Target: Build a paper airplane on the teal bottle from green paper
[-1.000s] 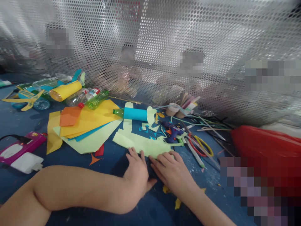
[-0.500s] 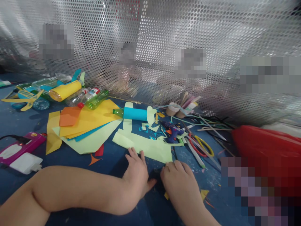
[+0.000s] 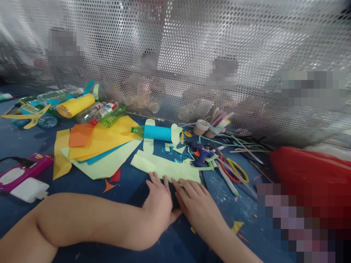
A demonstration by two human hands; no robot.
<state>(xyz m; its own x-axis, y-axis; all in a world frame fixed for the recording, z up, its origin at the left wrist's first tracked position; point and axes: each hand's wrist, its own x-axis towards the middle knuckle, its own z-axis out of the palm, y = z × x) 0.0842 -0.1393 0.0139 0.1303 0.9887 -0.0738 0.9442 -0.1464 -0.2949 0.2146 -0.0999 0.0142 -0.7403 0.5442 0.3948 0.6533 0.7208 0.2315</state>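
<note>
My left hand point(image 3: 159, 201) lies flat on the blue surface point(image 3: 131, 184), fingers stretched toward a pale green paper sheet point(image 3: 167, 167). Beside it, touching, my right hand point(image 3: 195, 202) also lies flat with fingers spread, their tips at the near edge of that sheet. Between the two hands a dark piece of paper shows, mostly hidden. Neither hand grips anything I can see.
Yellow, orange and blue paper sheets point(image 3: 101, 140) lie left. A green bottle wrapped in cyan paper point(image 3: 156, 132), a blue glue gun point(image 3: 202, 153), scissors point(image 3: 233, 170), plastic bottles point(image 3: 101, 112), a pink device point(image 3: 24, 171) and red fabric point(image 3: 304, 168) surround them. A perforated metal screen point(image 3: 192, 54) stands behind.
My right hand, curled and pulled back half a second ago, has stretched flat again and slid left against my left hand. The left hand stayed put.
</note>
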